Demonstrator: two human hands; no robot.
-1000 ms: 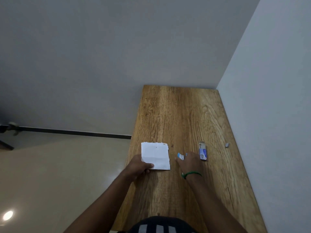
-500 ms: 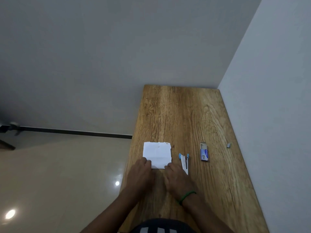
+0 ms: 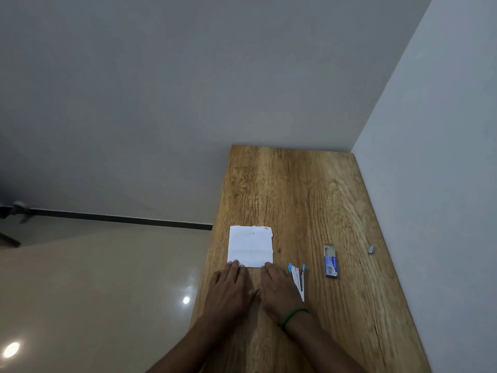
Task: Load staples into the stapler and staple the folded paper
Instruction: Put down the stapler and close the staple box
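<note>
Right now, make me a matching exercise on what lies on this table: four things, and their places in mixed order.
Things:
1. folded paper
2. stapler
3. staple box
4. loose staple strip

Places:
A. farthest right, nearest the wall
B. just right of the right hand, lying open
C. near the table's left edge, both hands at its near edge
D. between the stapler and the small grey piece, flap open

Pairs: 1-C, 2-B, 3-D, 4-A
</note>
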